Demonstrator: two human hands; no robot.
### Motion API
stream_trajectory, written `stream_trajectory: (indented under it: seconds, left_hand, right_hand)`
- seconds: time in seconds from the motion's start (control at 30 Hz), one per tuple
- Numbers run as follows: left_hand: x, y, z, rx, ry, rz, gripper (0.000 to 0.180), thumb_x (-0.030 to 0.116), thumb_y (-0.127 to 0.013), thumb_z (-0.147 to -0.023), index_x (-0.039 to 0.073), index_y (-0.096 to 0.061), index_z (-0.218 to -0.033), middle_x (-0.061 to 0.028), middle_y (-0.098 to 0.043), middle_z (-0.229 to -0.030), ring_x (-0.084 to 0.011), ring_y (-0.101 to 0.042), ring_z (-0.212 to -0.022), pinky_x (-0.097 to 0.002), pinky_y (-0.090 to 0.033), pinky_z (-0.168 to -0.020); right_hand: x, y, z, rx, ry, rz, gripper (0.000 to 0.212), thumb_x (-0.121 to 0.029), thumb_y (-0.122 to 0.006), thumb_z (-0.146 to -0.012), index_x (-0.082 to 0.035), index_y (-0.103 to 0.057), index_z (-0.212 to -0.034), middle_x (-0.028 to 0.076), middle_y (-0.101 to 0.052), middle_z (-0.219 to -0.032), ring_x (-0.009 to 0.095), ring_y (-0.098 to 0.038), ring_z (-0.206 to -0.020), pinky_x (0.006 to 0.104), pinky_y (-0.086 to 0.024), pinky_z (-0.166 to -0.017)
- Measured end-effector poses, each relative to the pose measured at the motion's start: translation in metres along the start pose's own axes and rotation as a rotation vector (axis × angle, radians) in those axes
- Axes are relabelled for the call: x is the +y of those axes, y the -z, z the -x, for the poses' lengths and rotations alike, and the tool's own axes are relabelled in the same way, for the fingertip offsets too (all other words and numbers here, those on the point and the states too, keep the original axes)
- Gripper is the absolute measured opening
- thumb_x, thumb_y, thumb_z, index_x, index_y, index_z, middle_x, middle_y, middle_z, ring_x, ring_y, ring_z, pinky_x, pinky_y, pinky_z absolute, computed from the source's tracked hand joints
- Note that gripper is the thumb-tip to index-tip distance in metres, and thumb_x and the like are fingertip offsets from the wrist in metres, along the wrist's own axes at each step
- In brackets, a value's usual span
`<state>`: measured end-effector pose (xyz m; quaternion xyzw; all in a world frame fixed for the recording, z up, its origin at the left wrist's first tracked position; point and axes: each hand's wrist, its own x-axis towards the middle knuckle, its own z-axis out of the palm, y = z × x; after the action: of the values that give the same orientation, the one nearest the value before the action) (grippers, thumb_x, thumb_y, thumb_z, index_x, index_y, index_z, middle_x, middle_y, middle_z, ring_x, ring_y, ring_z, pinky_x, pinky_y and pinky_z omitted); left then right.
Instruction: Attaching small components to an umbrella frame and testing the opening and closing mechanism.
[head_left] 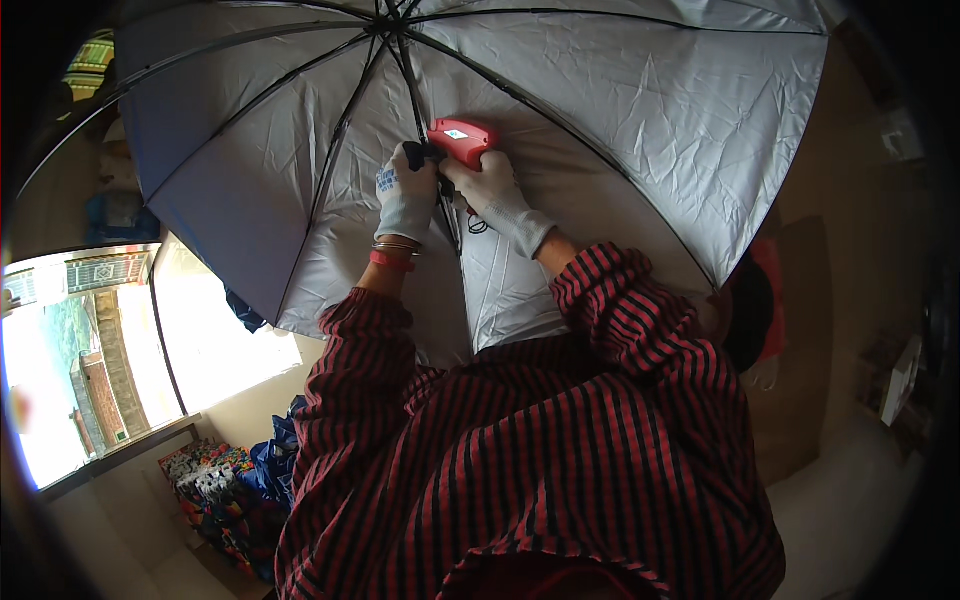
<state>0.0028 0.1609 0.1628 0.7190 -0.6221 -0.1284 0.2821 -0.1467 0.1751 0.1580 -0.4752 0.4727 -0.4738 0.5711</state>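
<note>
An open umbrella point(560, 90) spreads its silver-grey inner side toward me, its dark ribs meeting at a hub near the upper edge. My left hand point(403, 195), in a white work glove, is closed around a black part point(418, 154) at the near end of the umbrella's shaft point(411, 85). Beside it my gloved right hand point(492, 196) grips a curved red plastic piece point(463, 142) with a small white label. Whether the red piece is joined to the shaft is hidden by my fingers. A thin black loop point(478, 223) shows below my right hand.
A bright window point(80, 370) lies at the left. Below it sit a multicoloured patterned cloth point(215, 490) and dark blue fabric point(275, 455). At the right, something round and black point(750, 312) stands against a red surface point(772, 300), close to the umbrella's edge.
</note>
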Motion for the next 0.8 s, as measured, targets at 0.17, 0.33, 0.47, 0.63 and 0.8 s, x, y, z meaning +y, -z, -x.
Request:
stream_trajectory:
  seconds: [0.17,0.33,0.47,0.63,0.8]
  left_hand:
    - [-0.001,0.001,0.003,0.012,-0.013,0.178,0.021,0.020,-0.058,-0.083,0.006,-0.065,-0.097,-0.0199,-0.068,-0.088,-0.0373,-0.066,-0.086,-0.0431,-0.051,-0.073]
    - [-0.002,0.004,0.006,0.020,-0.026,0.277,0.019,0.015,-0.057,-0.083,0.005,-0.066,-0.096,-0.0188,-0.068,-0.087,-0.0353,-0.067,-0.083,-0.0405,-0.051,-0.072]
    - [0.021,0.009,0.013,0.020,0.060,0.226,0.017,0.012,-0.056,-0.083,0.004,-0.066,-0.094,-0.0179,-0.068,-0.085,-0.0326,-0.067,-0.080,-0.0385,-0.052,-0.069]
    - [0.001,0.004,0.007,-0.003,0.030,0.289,0.016,0.013,-0.058,-0.083,0.004,-0.066,-0.094,-0.0171,-0.067,-0.081,-0.0318,-0.067,-0.077,-0.0386,-0.051,-0.068]
    - [0.001,-0.001,0.002,-0.078,0.053,0.300,0.017,0.017,-0.060,-0.084,0.005,-0.065,-0.094,-0.0175,-0.067,-0.082,-0.0342,-0.066,-0.078,-0.0399,-0.050,-0.068]
  right_hand:
    - [0.011,0.004,-0.007,-0.069,-0.027,-0.246,0.025,-0.023,-0.069,-0.082,0.000,-0.067,-0.091,0.004,-0.067,-0.078,0.012,-0.063,-0.069,0.0301,-0.048,-0.062]
    - [0.026,0.010,-0.019,-0.173,-0.131,-0.558,0.027,-0.018,-0.075,-0.082,-0.002,-0.067,-0.102,0.003,-0.068,-0.091,0.011,-0.064,-0.075,0.0281,-0.052,-0.065]
    - [0.034,0.022,-0.027,-0.208,0.048,-0.336,0.025,-0.015,-0.073,-0.084,-0.002,-0.066,-0.103,0.004,-0.068,-0.093,0.011,-0.065,-0.079,0.0274,-0.052,-0.068]
    - [0.007,0.021,-0.019,-0.247,-0.199,-0.546,0.025,-0.015,-0.073,-0.084,-0.001,-0.066,-0.103,0.006,-0.068,-0.095,0.013,-0.066,-0.080,0.0278,-0.052,-0.069]
    - [0.002,0.030,-0.037,-0.317,-0.004,-0.180,0.029,-0.020,-0.073,-0.083,0.000,-0.066,-0.102,0.009,-0.069,-0.094,0.016,-0.067,-0.079,0.0289,-0.052,-0.068]
